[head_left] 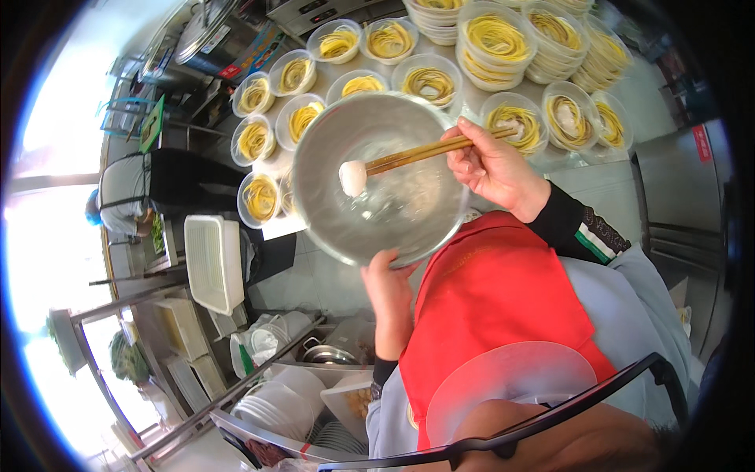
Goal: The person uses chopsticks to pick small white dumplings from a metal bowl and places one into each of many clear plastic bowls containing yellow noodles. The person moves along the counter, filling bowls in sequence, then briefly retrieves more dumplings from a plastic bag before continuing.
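My left hand (391, 291) grips the near rim of a large metal mixing bowl (326, 212). My right hand (495, 171) holds a pair of wooden chopsticks (417, 156) that reach across the bowl. Between their tips is a soft white lump (353, 178), whose kind I cannot make out. A little clear liquid seems to shine at the bottom of the bowl. Just beyond my right hand stands a clear plastic bowl of yellow noodles (513, 124) with something pale on top. Another noodle bowl (569, 120) beside it also carries a pale topping.
Round plastic bowls of noodles (294, 76) surround the metal bowl's far and left sides, and stacked noodle bowls (495, 39) rise at the back. A white plastic tub (214, 263) is at left. Another person (177, 182) bends over farther left. White dishes (275, 405) fill a shelf at lower left.
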`<state>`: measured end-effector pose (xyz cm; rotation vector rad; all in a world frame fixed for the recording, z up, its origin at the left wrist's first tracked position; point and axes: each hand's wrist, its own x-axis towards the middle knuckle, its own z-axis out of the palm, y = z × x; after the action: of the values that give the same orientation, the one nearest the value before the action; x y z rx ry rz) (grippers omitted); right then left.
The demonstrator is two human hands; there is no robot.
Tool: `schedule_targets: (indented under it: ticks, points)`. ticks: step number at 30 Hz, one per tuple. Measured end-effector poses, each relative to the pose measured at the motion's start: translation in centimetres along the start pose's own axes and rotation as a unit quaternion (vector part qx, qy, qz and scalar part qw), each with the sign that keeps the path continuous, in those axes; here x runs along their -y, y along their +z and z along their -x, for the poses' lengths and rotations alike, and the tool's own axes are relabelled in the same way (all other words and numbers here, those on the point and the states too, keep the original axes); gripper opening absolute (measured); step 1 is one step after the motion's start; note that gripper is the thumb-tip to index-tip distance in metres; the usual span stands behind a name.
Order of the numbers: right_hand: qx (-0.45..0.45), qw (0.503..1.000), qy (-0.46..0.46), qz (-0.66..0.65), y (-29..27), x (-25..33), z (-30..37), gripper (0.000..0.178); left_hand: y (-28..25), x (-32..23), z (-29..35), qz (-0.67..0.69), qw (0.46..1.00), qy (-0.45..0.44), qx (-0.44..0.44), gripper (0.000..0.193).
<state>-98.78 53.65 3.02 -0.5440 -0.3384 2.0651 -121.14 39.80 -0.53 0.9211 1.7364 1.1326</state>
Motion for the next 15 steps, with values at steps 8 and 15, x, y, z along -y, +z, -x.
schedule_targets:
  ticks: [8, 15]
  points:
    - [-0.088, 0.974, -0.158, 0.139, -6.3, 4.0, 2.5, 0.033, -8.1, 2.3, 1.9, 0.361, 0.899, -0.144, -0.201, 0.034]
    - [-0.246, 0.853, -0.227, 0.401, -7.5, 1.0, 0.5, 0.027, -9.4, 2.2, 2.9, 0.347, 0.903, -0.135, -0.216, 0.023]
